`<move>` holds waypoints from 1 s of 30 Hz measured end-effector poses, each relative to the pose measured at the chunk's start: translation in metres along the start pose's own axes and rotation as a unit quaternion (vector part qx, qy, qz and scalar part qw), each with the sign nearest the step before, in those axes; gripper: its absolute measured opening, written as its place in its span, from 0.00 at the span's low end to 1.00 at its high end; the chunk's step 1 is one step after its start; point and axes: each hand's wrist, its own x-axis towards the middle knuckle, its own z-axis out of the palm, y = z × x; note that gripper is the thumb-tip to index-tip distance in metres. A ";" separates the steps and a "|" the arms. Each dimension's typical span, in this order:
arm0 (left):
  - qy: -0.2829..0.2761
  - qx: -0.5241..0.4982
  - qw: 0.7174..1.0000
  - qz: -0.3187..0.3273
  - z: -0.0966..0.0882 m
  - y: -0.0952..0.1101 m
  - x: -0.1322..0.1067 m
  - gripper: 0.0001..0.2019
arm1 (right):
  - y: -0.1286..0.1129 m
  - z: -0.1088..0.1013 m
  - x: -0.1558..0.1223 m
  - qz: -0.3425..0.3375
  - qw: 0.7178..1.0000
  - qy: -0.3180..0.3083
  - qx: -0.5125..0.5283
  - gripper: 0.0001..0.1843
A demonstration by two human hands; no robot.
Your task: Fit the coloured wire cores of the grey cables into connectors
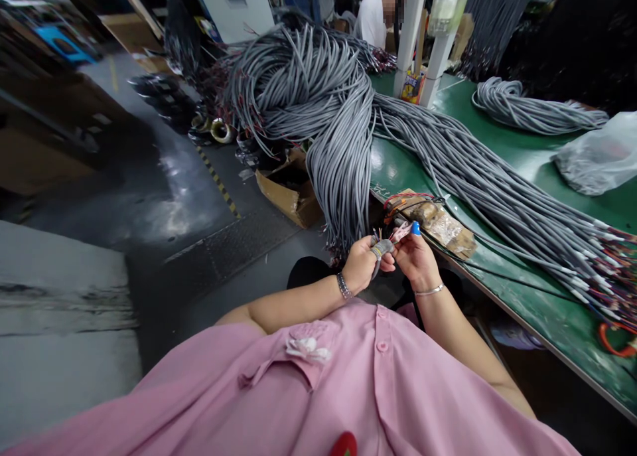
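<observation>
My left hand [362, 265] is closed around a grey cable [377, 269], with thin coloured wire ends [378, 233] sticking out above the fingers. A grey covering with a yellow band [382, 247] shows at its fingertips; it looks like a knit finger sleeve. Close beside it, my right hand [417, 260] has its fingers pinched at the thin wires, and a blue cap or tape [415, 228] shows at a fingertip. A pale pinkish piece [401, 231] lies between the two hands, too small to name. Both hands are just off the bench's front edge.
Long grey cables [472, 164] lie across the green bench [537, 160], and a thick bundle [343, 157] hangs over its end. A taped cardboard piece [438, 224] lies near the edge. A cardboard box [293, 197] stands on the floor. Beyond the posts is a person [371, 19].
</observation>
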 end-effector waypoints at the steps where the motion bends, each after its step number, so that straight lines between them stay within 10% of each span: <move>1: 0.000 0.003 1.000 -0.005 0.001 -0.001 0.001 0.20 | 0.000 0.001 0.001 -0.005 1.000 0.000 0.001 0.09; 18: -0.013 0.044 0.995 0.084 -0.014 -0.001 -0.003 0.18 | -0.004 -0.001 -0.006 0.027 0.998 0.014 -0.050 0.22; 30: -0.021 0.174 0.967 0.182 -0.013 0.004 0.018 0.14 | 0.009 -0.006 0.004 -0.098 0.986 0.041 -0.126 0.24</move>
